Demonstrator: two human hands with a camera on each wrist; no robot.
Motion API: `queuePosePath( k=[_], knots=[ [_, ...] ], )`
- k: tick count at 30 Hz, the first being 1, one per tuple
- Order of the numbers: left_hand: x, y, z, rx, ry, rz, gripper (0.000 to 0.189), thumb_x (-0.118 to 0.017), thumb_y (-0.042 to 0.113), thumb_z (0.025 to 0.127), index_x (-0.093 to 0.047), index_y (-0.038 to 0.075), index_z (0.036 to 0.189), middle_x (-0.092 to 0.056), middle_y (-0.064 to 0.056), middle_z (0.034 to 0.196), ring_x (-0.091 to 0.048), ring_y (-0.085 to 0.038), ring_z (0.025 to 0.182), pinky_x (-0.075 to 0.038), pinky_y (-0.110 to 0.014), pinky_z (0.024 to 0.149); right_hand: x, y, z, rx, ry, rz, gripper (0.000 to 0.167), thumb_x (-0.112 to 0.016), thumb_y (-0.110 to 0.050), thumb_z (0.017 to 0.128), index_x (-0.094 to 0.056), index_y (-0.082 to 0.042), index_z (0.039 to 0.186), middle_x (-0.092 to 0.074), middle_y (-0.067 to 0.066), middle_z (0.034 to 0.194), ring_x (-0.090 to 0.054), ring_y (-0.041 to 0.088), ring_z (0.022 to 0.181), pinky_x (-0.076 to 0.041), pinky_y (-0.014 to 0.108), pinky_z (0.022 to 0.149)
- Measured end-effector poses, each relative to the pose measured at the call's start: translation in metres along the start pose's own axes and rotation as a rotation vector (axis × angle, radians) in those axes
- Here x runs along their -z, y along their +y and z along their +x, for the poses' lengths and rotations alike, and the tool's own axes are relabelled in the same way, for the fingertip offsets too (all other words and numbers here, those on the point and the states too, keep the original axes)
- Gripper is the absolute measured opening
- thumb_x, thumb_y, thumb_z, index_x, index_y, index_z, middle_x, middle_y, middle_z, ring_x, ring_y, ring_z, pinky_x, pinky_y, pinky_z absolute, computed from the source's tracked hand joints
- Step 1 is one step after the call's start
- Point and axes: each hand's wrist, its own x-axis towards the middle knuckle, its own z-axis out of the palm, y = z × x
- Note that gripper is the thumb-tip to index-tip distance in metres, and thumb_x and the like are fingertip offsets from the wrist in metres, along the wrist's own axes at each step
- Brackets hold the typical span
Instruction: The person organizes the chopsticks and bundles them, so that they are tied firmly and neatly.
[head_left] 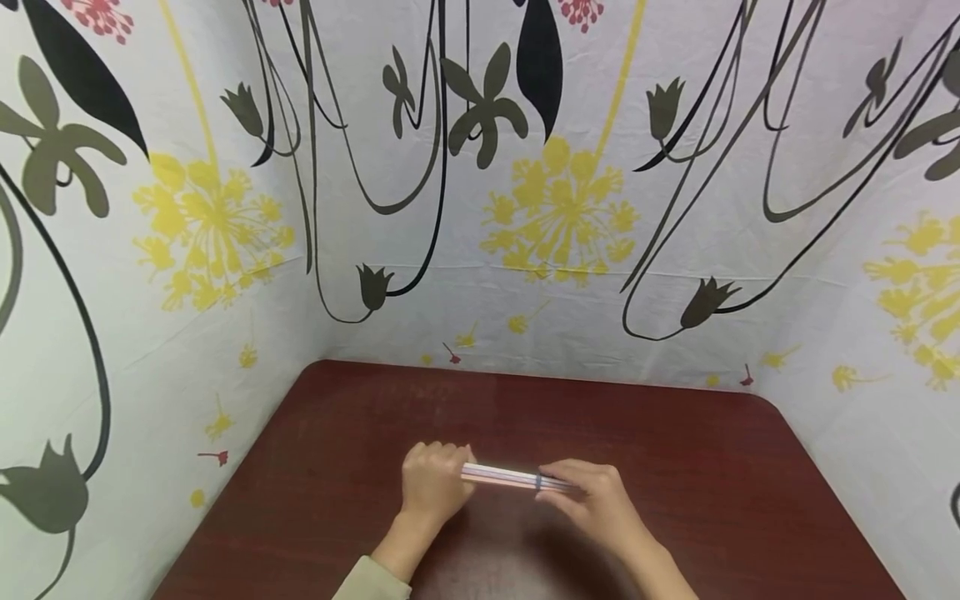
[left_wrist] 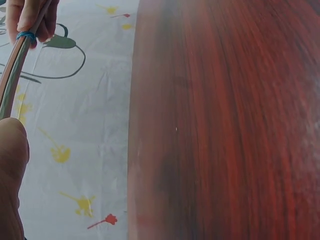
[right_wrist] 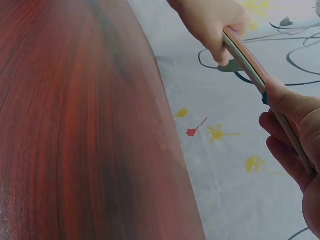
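Observation:
A bundle of slim, straight sticks [head_left: 498, 476] in pale pink, white and greyish tones is held above the table, running nearly level between the two hands in the head view. My left hand [head_left: 437, 481] grips its left end in a fist, which hides that end. A blue rubber band [head_left: 538, 482] circles the sticks toward the right. Right beside the band, my right hand [head_left: 596, 504] pinches the bundle between thumb and fingers. In the right wrist view, the right thumb [right_wrist: 287, 100] lies along the sticks close to the blue band [right_wrist: 265, 98].
The dark red-brown wooden table [head_left: 660, 450] has rounded far corners. A white cloth [head_left: 570, 333] printed with flowers and stems hangs around its back and sides. A shadow falls on the tabletop below the right hand.

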Motion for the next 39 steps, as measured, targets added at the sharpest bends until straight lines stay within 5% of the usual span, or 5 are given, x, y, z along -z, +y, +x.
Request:
queuePosePath(
  k=[5,13,19,31,39],
  knots=[
    [0.0,-0.004,-0.002,0.001,-0.007,-0.002,0.033,-0.056,0.016,0.079,-0.044,0.016,0.048,-0.04,0.004,0.042,-0.034,-0.015,0.037,-0.026,-0.028,0.042,0.0,0.0,0.0,-0.001,-0.021,0.028,0.035,-0.086,0.008,0.066,-0.077,-0.004,0.098,-0.076,0.007,0.09,-0.074,0.019,0.078,-0.056,0.019,0.074],
    [0.002,-0.001,-0.001,-0.002,-0.002,0.011,0.031,-0.06,0.015,0.076,-0.045,0.016,0.048,-0.041,0.003,0.043,-0.035,-0.015,0.037,-0.026,-0.029,0.042,0.001,-0.003,0.003,0.039,-0.05,-0.281,0.017,-0.081,-0.023,0.084,-0.079,-0.009,0.093,-0.077,-0.003,0.088,-0.074,0.012,0.076,-0.057,0.03,0.07],
    [0.002,0.008,0.001,-0.002,0.006,0.005,0.031,-0.055,0.015,0.076,-0.044,0.017,0.047,-0.039,0.005,0.041,-0.03,-0.013,0.037,-0.023,-0.026,0.042,-0.007,-0.009,0.008,0.07,-0.031,-0.367,0.025,-0.084,-0.028,0.074,-0.078,-0.015,0.094,-0.077,-0.007,0.086,-0.072,0.01,0.071,-0.056,0.031,0.064],
    [0.002,-0.004,-0.004,-0.026,0.024,0.009,0.027,-0.052,0.015,0.073,-0.042,0.018,0.048,-0.037,0.005,0.042,-0.031,-0.014,0.037,-0.023,-0.028,0.042,-0.006,-0.012,0.008,0.02,-0.079,-0.1,0.032,-0.087,0.004,0.068,-0.075,-0.002,0.097,-0.075,0.005,0.09,-0.072,0.01,0.075,-0.054,0.015,0.07],
    [-0.001,0.001,0.002,-0.033,0.06,0.003,0.027,-0.051,0.015,0.07,-0.037,0.02,0.047,-0.033,0.007,0.042,-0.025,-0.012,0.038,-0.019,-0.025,0.042,-0.004,-0.014,0.011,0.059,-0.051,-0.307,0.025,-0.087,-0.012,0.069,-0.077,-0.01,0.092,-0.076,-0.003,0.085,-0.071,0.008,0.07,-0.056,0.026,0.063]
  ],
)
